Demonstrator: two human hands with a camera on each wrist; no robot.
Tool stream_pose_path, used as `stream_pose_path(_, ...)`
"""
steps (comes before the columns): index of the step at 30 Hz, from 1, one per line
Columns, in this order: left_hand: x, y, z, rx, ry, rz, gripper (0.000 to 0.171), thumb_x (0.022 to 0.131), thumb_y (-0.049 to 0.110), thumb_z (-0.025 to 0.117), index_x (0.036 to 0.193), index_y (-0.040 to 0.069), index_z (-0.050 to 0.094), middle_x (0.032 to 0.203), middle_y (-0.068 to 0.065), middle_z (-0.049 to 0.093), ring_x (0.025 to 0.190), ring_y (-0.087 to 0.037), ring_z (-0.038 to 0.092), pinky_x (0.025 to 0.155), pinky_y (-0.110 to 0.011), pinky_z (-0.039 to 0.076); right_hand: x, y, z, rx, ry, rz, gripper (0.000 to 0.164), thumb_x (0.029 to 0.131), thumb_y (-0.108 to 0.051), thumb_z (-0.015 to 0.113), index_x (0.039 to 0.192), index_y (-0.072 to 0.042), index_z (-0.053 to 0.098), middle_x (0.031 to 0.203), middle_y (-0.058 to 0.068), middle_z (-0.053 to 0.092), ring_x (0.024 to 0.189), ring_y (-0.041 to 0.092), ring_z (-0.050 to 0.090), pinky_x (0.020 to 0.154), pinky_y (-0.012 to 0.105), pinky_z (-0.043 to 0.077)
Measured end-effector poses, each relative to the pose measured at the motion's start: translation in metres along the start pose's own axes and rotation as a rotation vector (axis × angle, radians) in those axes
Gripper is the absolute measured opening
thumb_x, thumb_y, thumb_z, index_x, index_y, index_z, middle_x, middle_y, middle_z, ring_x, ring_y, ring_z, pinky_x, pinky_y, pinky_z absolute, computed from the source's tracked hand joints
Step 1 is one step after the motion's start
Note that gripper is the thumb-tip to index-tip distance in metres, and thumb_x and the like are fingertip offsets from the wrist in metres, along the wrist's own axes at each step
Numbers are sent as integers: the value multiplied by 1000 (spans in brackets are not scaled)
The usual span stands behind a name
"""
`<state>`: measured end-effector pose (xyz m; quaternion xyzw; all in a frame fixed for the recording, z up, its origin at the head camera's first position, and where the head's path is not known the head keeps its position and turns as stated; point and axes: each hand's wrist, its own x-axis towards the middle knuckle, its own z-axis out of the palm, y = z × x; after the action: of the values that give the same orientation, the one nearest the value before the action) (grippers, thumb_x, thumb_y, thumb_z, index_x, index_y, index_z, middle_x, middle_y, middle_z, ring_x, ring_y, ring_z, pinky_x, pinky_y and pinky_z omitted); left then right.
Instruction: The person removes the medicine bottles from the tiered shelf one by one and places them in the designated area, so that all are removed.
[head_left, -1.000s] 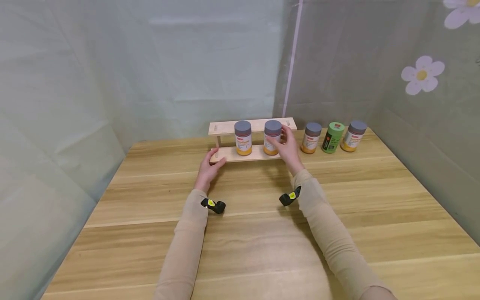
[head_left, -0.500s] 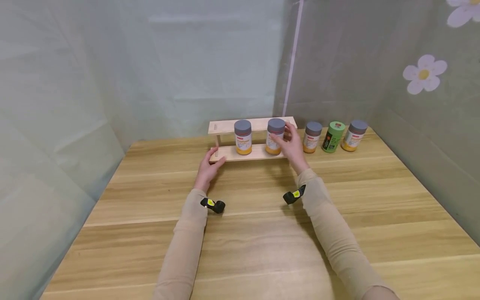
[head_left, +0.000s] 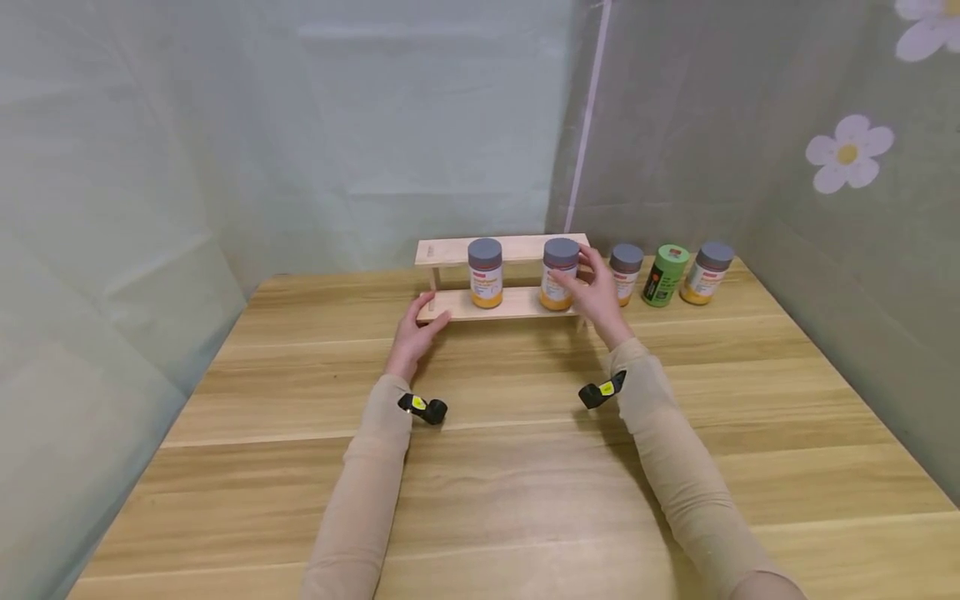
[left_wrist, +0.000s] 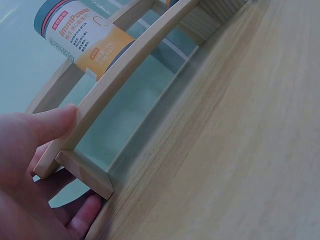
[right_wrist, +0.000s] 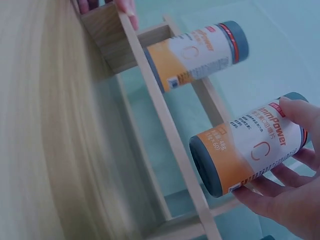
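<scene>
A two-tier wooden rack (head_left: 521, 302) stands at the back of the table. My left hand (head_left: 412, 337) grips its lower left end, thumb on top of the board and fingers below, as the left wrist view shows. One supplement bottle (head_left: 486, 279) with a grey lid and white-and-orange label stands upright on the lower board, left of the middle. Near the rack's right end, my right hand (head_left: 598, 300) holds a matching supplement bottle (right_wrist: 250, 145) between thumb and fingers. This bottle's dark base shows in the right wrist view, seemingly just off the board.
Right of the rack, another grey-lidded bottle (head_left: 625, 267), partly behind my right hand, a green bottle (head_left: 666, 275) and a further grey-lidded bottle (head_left: 707, 273) stand in a row on the wooden table (head_left: 495, 500). A pale curtain (head_left: 420, 125) hangs behind.
My right hand has shifted to the right along the rack with its bottle, widening the gap to the left bottle. The left hand keeps its grip on the rack's end.
</scene>
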<state>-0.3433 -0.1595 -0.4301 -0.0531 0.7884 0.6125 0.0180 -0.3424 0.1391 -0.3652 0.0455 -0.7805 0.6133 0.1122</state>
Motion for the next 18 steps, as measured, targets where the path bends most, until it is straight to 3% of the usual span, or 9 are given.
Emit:
stream_pose_path(8,1,-2,3,-48,8,12,60,92,27,66,147,24,41,161,-6,25,147,-25,26,120,-41,23,-2,4,-20,-13,6,-43,66,89,-21,70,146,-10,39,142,21,44,125,39,50,107,50,42)
stream_pose_path(13,0,-3,1,-10,15,8,60,93,29,65,147,25,39,162,-4,22,150,-26,18,123,-44,14,-1,8,-32,-23,13,-27,67,89,-21,70,146,-9,38,143,22,45,127,39,50,109,50,40)
stream_pose_path(18,0,-1,1,12,14,7,60,94,31,64,148,26,39,163,-5,20,151,-26,16,123,-45,13,-1,6,-41,-25,39,-14,67,89,-22,71,146,-9,38,143,21,47,129,36,49,111,47,39)
